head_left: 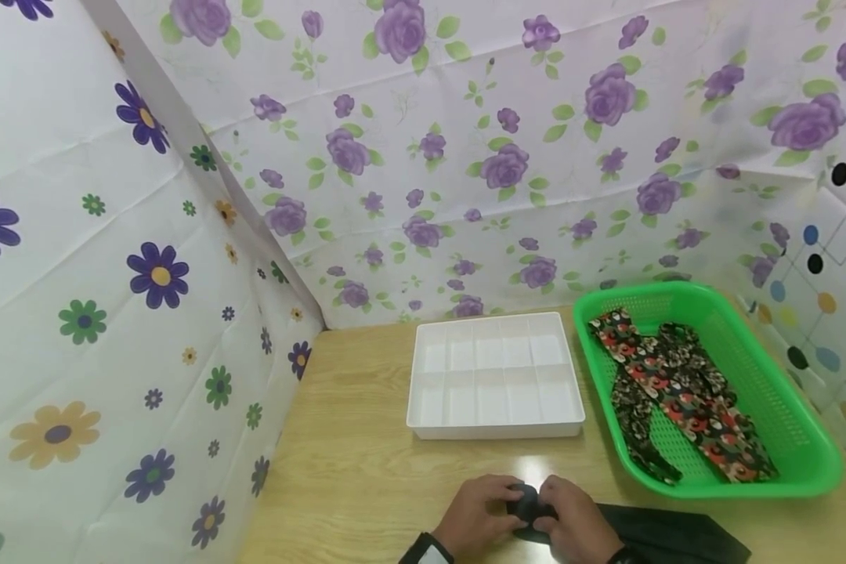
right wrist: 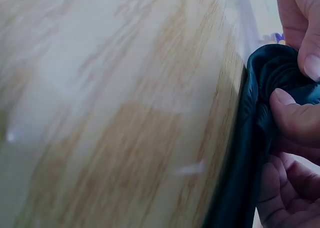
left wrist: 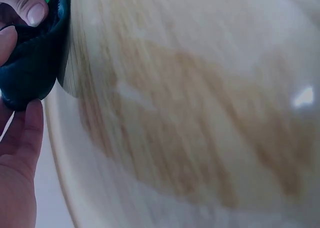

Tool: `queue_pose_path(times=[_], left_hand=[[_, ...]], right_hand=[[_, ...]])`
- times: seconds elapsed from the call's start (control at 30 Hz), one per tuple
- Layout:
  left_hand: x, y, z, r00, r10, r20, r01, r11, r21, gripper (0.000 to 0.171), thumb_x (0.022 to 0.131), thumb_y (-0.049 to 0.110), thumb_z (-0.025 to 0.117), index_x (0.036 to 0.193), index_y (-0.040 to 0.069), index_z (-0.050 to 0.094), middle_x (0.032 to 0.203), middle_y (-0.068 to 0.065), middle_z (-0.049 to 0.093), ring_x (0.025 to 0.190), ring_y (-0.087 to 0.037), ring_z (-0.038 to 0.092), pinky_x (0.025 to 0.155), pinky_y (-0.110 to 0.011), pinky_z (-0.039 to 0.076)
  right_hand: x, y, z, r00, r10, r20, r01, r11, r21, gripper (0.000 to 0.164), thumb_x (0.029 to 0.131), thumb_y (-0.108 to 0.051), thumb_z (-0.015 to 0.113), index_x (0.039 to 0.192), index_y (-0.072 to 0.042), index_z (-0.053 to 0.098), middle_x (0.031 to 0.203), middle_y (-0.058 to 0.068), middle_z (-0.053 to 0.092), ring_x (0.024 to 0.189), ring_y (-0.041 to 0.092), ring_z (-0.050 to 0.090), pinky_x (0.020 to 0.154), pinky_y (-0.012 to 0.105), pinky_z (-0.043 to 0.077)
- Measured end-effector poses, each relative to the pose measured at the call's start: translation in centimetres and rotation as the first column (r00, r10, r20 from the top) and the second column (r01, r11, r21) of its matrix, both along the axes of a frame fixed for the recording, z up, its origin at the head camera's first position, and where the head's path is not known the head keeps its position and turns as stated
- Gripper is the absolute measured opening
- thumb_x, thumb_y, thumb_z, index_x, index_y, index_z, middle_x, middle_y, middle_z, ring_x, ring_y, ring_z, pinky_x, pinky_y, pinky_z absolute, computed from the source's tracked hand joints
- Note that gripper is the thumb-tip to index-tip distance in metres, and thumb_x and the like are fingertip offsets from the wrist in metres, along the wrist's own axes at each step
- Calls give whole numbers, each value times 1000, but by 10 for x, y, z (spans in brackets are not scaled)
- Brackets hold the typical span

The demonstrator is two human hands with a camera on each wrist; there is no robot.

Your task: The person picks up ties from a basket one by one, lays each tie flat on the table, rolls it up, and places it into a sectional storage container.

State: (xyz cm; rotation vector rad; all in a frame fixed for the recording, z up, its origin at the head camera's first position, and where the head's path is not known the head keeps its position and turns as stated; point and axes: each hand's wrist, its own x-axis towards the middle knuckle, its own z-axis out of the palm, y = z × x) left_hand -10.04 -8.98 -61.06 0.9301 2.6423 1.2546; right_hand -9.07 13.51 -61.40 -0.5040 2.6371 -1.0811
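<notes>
A dark necktie (head_left: 677,534) stretches along the table's near side, its wide pointed end off to the right. The other end is wound into a small roll (head_left: 526,503) between both hands. From the left side, my left hand (head_left: 474,515) grips the roll, thumb and fingers around it. My right hand (head_left: 576,518) pinches the roll from the right, where the flat part of the tie runs off. In the left wrist view the rolled necktie (left wrist: 27,80) looks smooth and dark green. Wound layers of the necktie (right wrist: 272,73) show in the right wrist view.
A white tray (head_left: 497,431) with several compartments stands behind the hands. To its right, a green plastic basket (head_left: 782,392) holds patterned fabric strips (head_left: 677,392). Wood-grain tabletop (head_left: 345,462) extends to the left, and flowered sheets (head_left: 423,157) hang around the table.
</notes>
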Motion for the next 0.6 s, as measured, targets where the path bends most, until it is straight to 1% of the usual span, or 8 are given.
queue_pose_path(times=[0.13, 0.2, 0.27, 0.33, 0.4, 0.5, 0.57, 0.6], left_hand=[[-3, 4, 4, 999, -21, -24, 19, 997, -80, 29, 88, 24, 83, 115, 16, 79, 127, 4, 74, 117, -6, 68, 98, -22, 55], [-4, 6, 7, 999, -35, -38, 29, 991, -129, 27, 89, 25, 82, 115, 17, 79, 126, 4, 75, 116, -6, 67, 98, -21, 55], [-5, 8, 9, 997, -49, -63, 38, 984, -176, 26, 90, 25, 82, 115, 18, 79, 124, 5, 75, 115, -5, 66, 97, -20, 54], [-5, 11, 11, 994, -63, -87, 43, 976, -213, 25, 90, 25, 82, 114, 19, 80, 122, 6, 75, 113, -4, 65, 96, -19, 54], [-5, 13, 11, 992, -71, -105, 44, 970, -240, 25, 89, 25, 83, 113, 19, 80, 121, 7, 74, 113, -3, 65, 95, -18, 53], [-5, 16, 11, 990, -73, -120, 39, 964, -265, 25, 89, 26, 83, 113, 20, 80, 121, 7, 74, 113, -3, 64, 96, -18, 53], [-4, 16, 10, 990, -74, -122, 38, 960, -277, 28, 89, 29, 83, 116, 21, 79, 124, 8, 73, 115, -3, 63, 97, -19, 53], [-4, 16, 9, 990, -76, -119, 40, 960, -278, 31, 89, 30, 83, 118, 21, 78, 125, 9, 73, 116, -3, 63, 98, -20, 53]], right_hand=[[0, 0, 5, 999, -27, 31, 27, 999, 25, 18, 85, -14, 82, 81, -18, 65, 92, -6, 51, 77, 6, 47, 67, 25, 41], [0, 0, 7, 998, -56, 33, 54, 997, 50, 21, 83, -12, 84, 82, -18, 64, 95, -6, 52, 78, 7, 49, 67, 25, 43], [0, 1, 9, 997, -80, 13, 79, 995, 67, 25, 81, -9, 86, 85, -18, 62, 97, -6, 52, 77, 6, 49, 67, 25, 44], [-1, 3, 11, 997, -79, -8, 79, 996, 50, 29, 79, -6, 85, 95, -16, 64, 101, -6, 54, 77, 3, 48, 66, 23, 44], [-1, 6, 14, 999, -45, -20, 45, 999, -14, 37, 79, -7, 85, 108, -14, 64, 103, -5, 57, 76, 1, 49, 65, 22, 44], [-2, 11, 19, 999, 33, -1, -33, 995, -99, 44, 84, -16, 84, 122, -18, 63, 108, -6, 61, 82, 0, 53, 67, 22, 46], [-2, 12, 19, 998, 62, 22, -59, 993, -99, 41, 86, -25, 84, 121, -22, 63, 107, -8, 64, 88, 1, 57, 71, 24, 48], [-2, 13, 18, 997, 63, 35, -60, 994, -89, 39, 86, -26, 84, 119, -24, 64, 107, -8, 65, 91, 2, 59, 72, 25, 49]])
